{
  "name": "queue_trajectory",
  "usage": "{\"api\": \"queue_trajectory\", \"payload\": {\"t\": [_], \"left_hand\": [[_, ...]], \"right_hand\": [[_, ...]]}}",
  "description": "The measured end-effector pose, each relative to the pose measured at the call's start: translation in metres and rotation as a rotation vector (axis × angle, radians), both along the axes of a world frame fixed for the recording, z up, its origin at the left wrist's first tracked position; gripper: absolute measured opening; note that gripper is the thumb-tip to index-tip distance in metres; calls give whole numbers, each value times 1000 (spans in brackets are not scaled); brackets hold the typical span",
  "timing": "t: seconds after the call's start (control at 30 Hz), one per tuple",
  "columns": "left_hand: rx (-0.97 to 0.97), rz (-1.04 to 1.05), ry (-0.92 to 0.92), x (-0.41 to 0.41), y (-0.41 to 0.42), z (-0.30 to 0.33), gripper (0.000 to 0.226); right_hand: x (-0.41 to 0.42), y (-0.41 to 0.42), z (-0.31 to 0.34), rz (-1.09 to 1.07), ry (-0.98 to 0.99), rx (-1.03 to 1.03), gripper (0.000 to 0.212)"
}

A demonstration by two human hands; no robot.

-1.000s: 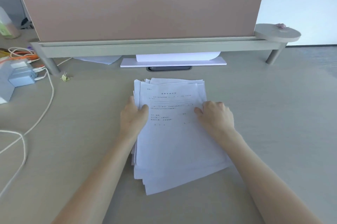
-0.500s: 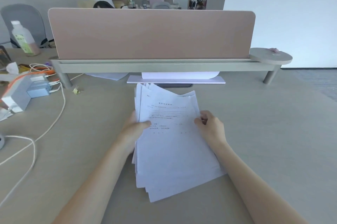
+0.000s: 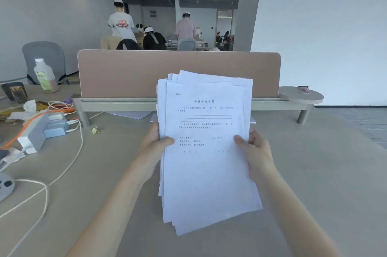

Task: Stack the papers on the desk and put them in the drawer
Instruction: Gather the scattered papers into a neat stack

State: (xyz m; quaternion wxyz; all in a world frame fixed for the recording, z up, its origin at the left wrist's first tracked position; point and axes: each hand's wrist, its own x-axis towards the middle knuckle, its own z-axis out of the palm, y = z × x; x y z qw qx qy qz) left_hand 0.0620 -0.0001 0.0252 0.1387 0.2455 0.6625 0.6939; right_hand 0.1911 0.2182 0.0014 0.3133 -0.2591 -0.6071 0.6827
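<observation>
I am wearing nothing on my forearms: both are showing bare up to the frame's lower edge, no sleeve covering them. My bare left hand and bare right hand are carrying no rings, watch or gloves.

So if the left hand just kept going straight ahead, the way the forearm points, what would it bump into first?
Probably the low shelf rail under the pink divider panel. The left hand grips the paper stack, and only bare desk shows beyond it; depth is hard to judge.

Uneven white papers, upright, lifted
</observation>
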Motion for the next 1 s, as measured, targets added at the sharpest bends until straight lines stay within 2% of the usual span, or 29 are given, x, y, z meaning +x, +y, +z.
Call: {"api": "queue_trajectory", "payload": {"t": [0.07, 0.2, 0.27, 0.33, 0.5, 0.73, 0.87, 1.0], "left_hand": [[6, 18, 81, -1, -1, 15, 52], [101, 112, 187, -1, 2, 45, 52], [173, 159, 213, -2, 4, 52, 51], [236, 202, 229, -5, 7, 52, 49], [295, 276, 189, -10, 20, 35, 42], [261, 246, 184, -14, 27, 29, 42], [328, 260, 166, -14, 25, 32, 38], [402, 225, 145, -16, 19, 36, 25]], "right_hand": [[0, -3, 14, -27, 52, 84, 5], [-4, -12, 42, -27, 127, 239, 18], [-7, -15, 52, -28, 140, 291, 10], [-11, -15, 57, -34, 121, 288, 11], [-18, -15, 49, 21, 121, 273, 32], [-26, -16, 43, 41, 168, 244, 33], [-30, -14, 45, 27, 190, 264, 34], [-27, -15, 51, 72, 216, 280, 37]]}}
